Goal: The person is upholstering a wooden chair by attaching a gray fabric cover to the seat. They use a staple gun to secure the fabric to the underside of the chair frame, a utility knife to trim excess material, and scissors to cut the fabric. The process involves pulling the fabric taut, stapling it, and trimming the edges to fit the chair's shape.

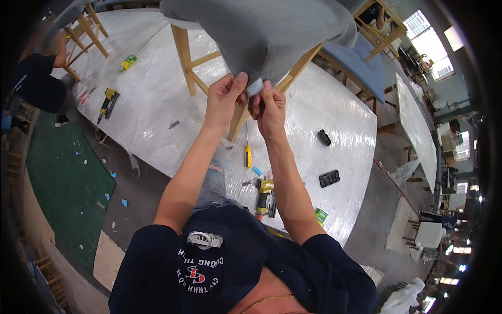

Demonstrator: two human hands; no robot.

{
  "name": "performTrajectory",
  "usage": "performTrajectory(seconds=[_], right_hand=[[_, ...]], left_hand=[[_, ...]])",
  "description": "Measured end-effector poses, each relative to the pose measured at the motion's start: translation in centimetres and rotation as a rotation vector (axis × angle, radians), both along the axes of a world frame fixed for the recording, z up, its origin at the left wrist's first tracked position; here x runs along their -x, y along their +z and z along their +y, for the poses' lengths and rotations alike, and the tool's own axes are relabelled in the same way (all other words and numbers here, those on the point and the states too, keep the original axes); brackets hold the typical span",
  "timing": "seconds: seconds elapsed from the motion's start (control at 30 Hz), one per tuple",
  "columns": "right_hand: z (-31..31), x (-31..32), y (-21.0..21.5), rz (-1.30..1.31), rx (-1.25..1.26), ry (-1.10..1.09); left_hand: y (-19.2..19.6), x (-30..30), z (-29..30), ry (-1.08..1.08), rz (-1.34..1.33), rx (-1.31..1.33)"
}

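A wooden stool or chair frame with a padded seat stands in front of me, its wooden leg (184,57) showing at the left. Grey fabric (256,31) drapes over the seat and comes to a corner near me. My left hand (224,99) pinches the fabric's edge at this corner, thumb against fingers. Close beside it, my right hand (270,107) pinches the other side of the corner. Between my fingertips a light, whitish-blue patch (254,87) shows, perhaps padding or the fabric's underside. Both hands are raised above the plastic-wrapped table (314,120).
Near my body lie a yellow utility knife (248,156) and a yellow-black staple gun (265,199). Two black objects (329,179) are at right. Another staple gun (108,103) and a green-yellow box (127,63) lie at left. A co-worker (39,78) is at far left.
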State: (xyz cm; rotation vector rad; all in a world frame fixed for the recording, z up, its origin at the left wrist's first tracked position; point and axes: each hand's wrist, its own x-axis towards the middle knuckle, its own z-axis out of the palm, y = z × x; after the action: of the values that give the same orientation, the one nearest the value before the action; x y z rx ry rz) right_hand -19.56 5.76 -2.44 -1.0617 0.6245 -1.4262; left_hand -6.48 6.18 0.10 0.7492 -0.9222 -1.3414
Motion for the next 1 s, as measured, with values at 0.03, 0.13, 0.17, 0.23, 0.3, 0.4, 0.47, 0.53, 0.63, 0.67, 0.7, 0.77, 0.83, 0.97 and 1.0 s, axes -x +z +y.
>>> performTrajectory(seconds=[0.03,0.13,0.17,0.23,0.3,0.4,0.47,0.53,0.63,0.67,0.7,0.77,0.83,0.97,1.0], right_hand=[[-0.2,0.1,-0.3,0.007,0.004,0.004],[-0.6,-0.1,-0.5,0.007,0.014,0.024],[-0.7,-0.1,-0.6,0.011,0.020,0.029],[-0.8,-0.1,-0.7,0.014,0.030,0.037],[-1.1,-0.2,-0.8,0.004,0.030,0.054],[-1.4,-0.1,-1.0,-0.021,0.042,0.062],[-1.4,0.3,-0.9,-0.005,0.047,0.072],[-1.7,0.9,-0.4,0.043,0.057,0.091],[-1.6,3.5,2.8,0.409,0.001,0.182],[-1.3,4.6,5.7,0.614,-0.049,0.233],[-0.9,5.3,9.4,0.950,-0.040,0.311],[-0.3,5.7,17.5,1.505,0.021,0.383],[0.4,2.6,24.8,1.799,0.313,0.026],[-1.7,-5.2,30.2,1.541,0.747,0.014],[-2.8,-6.7,29.2,1.614,0.768,-0.046]], left_hand=[[-0.4,0.3,-0.1,0.009,0.017,0.007],[-1.1,0.4,-0.1,0.034,0.005,0.008],[-1.1,0.3,-0.2,0.047,-0.007,0.014],[-1.5,0.3,-0.7,0.098,-0.057,0.042],[-2.1,0.1,-1.6,0.262,-0.146,0.149],[-0.7,1.0,-3.0,0.440,-0.223,0.314],[1.7,1.4,-2.9,0.225,-0.182,0.260],[1.7,0.8,-3.8,-0.028,-0.229,0.156],[1.4,0.6,-4.3,-0.169,-0.189,0.139],[1.4,0.8,-4.2,-0.168,-0.154,0.158],[1.2,1.2,-4.2,0.002,-0.153,0.292],[0.7,1.7,-4.8,0.068,-0.140,0.326],[-0.4,2.1,-5.3,0.108,-0.162,0.342],[0.5,1.8,-4.3,0.015,-0.221,0.243],[0.8,2.6,-4.0,-0.026,-0.212,0.244]])
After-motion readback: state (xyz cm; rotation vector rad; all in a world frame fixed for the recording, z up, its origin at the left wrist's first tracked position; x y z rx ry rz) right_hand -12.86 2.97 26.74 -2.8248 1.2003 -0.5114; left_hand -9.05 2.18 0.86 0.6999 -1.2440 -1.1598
